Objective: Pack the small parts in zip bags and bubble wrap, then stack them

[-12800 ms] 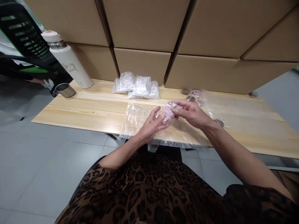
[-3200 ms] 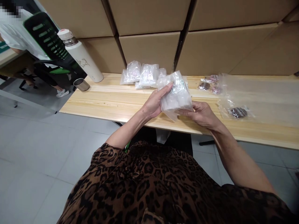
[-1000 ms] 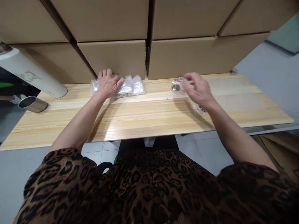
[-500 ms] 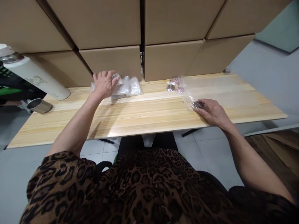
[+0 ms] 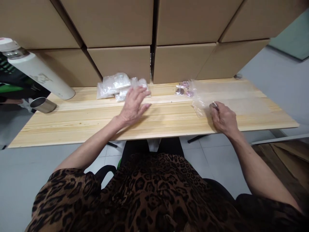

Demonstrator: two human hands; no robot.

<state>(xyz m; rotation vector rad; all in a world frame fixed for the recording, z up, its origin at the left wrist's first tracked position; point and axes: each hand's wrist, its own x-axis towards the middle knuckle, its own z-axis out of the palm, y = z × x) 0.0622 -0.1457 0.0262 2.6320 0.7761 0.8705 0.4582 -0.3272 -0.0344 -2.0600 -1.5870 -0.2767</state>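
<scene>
My left hand [image 5: 134, 106] hovers over the table with its fingers apart and nothing in them. Just behind it lies a pile of clear plastic packets [image 5: 113, 85] against the boxes. My right hand [image 5: 224, 118] is closed on a small dark item in clear wrap [image 5: 213, 105]; most of it is hidden by the fingers, so its kind does not show. Beside that hand, clear plastic bags [image 5: 200, 96] lie flat on the wood. At their left end sit several small pink and dark wrapped pieces [image 5: 184, 88].
Stacked cardboard boxes [image 5: 120, 25] line the back of the wooden table [image 5: 79, 125]. On the left stand a white bottle [image 5: 43, 74] and a steel cup [image 5: 43, 105]. Another person's hand [image 5: 25, 104] shows past the left edge. Flattened cardboard [image 5: 287, 158] lies low at the right.
My left hand has left the packet pile and moved right and nearer to me. My right hand has drawn the dark item slightly right, off the plastic bag's edge, and closed more tightly round it.
</scene>
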